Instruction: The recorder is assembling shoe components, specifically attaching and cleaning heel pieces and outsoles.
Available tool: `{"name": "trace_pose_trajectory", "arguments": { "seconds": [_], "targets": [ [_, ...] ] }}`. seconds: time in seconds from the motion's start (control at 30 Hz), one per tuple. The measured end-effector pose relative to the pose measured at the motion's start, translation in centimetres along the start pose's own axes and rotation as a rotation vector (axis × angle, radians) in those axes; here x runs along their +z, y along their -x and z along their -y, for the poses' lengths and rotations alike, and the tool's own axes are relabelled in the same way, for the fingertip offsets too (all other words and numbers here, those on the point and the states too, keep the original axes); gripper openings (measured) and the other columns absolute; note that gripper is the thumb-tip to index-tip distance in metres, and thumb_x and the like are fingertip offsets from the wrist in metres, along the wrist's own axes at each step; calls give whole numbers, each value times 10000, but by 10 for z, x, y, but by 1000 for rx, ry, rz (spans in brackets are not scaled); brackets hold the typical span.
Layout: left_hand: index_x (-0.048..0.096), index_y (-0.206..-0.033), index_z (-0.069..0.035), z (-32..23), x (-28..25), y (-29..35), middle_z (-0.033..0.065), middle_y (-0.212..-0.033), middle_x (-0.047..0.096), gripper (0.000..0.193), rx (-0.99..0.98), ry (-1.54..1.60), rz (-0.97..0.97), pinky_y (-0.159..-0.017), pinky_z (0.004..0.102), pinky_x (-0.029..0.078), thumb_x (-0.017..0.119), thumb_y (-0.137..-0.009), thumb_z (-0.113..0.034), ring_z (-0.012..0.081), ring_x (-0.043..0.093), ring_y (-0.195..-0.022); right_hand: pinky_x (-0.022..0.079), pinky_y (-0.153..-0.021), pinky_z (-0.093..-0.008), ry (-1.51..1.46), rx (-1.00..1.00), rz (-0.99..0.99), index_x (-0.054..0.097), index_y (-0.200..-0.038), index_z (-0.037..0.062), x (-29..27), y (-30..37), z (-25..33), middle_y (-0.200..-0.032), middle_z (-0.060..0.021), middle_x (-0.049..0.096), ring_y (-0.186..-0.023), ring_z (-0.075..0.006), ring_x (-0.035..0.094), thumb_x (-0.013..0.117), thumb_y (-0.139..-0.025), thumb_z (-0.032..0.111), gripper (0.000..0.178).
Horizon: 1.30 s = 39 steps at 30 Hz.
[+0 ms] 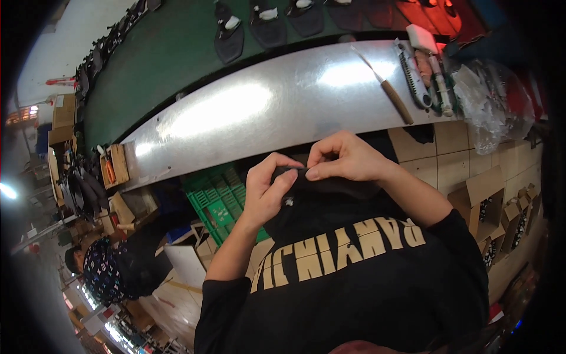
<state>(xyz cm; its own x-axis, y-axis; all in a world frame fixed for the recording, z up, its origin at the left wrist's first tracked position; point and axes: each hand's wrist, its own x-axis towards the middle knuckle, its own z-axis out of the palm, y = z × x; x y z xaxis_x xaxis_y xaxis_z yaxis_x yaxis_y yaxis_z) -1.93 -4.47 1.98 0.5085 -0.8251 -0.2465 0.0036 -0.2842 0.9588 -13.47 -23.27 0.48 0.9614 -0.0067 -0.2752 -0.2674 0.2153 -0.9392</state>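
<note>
Close to my chest, both hands work on a dark, flat piece point(337, 184); it blends into my black shirt, and its exact kind cannot be made out. My left hand point(265, 190) pinches its left end between thumb and bent fingers. Right beside it, my right hand point(349, 158) pinches the same edge with thumb and forefinger, the fingertips of both hands nearly meeting. A small whitish bit point(289, 202) shows just below the left hand.
Ahead runs a shiny metal ledge point(236, 121) bearing a wooden-handled awl point(394, 97), a cutter knife point(414, 76) and a plastic bag point(486, 112). Beyond, black sandals point(268, 29) lie on a green belt point(153, 76). A green crate point(217, 203) stands below; another person point(112, 265) is at left.
</note>
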Motion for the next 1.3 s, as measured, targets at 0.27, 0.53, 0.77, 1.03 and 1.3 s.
{"name": "trace_pose_trajectory", "arguments": {
  "seconds": [0.27, 0.53, 0.77, 1.03, 1.3],
  "targets": [
    [614, -1156, -20, 14, -42, 13, 92, -1036, 642, 271, -85, 545, -420, -714, 329, 545, 553, -917, -130, 180, 621, -873, 409, -976, -349, 863, -715, -1006, 626, -1144, 10, -75, -22, 17, -1159, -144, 626, -1102, -287, 576, 558, -898, 37, 257],
    [591, -1184, -107, 60, -11, -13, 42, -1059, 619, 319, -303, 1431, -336, -703, 294, 562, 617, -889, -224, 193, 617, -910, 459, -736, -317, 1103, -339, -849, 618, -1184, 12, -81, 0, -41, -947, -116, 599, -815, -194, 561, 533, -912, 28, 285],
    [634, -953, -132, 59, 6, -35, 5, -856, 650, 217, -525, 1589, -342, -510, 228, 475, 706, -852, -310, 140, 604, -737, 397, -522, -176, 52, -19, -165, 237, -1507, 76, 32, -8, -17, -734, -23, 628, -570, -41, 496, 517, -929, 42, 642],
    [618, -935, -127, 45, 1, -41, 11, -854, 663, 214, -448, 1551, -270, -418, 207, 345, 634, -906, -338, 116, 578, -663, 404, -498, -189, 109, -304, -309, 487, -1361, 13, 39, -28, -49, -748, -11, 558, -609, -57, 500, 506, -964, 60, 400],
    [647, -894, -28, 31, 8, -47, 59, -801, 676, 481, -93, 965, -596, -541, 244, 460, 469, -990, -465, 120, 606, -671, 340, -437, -163, -139, 147, -18, 250, -1500, 90, 33, -14, -14, -699, -13, 572, -508, -47, 474, 508, -961, 151, 601]
  ]
}}
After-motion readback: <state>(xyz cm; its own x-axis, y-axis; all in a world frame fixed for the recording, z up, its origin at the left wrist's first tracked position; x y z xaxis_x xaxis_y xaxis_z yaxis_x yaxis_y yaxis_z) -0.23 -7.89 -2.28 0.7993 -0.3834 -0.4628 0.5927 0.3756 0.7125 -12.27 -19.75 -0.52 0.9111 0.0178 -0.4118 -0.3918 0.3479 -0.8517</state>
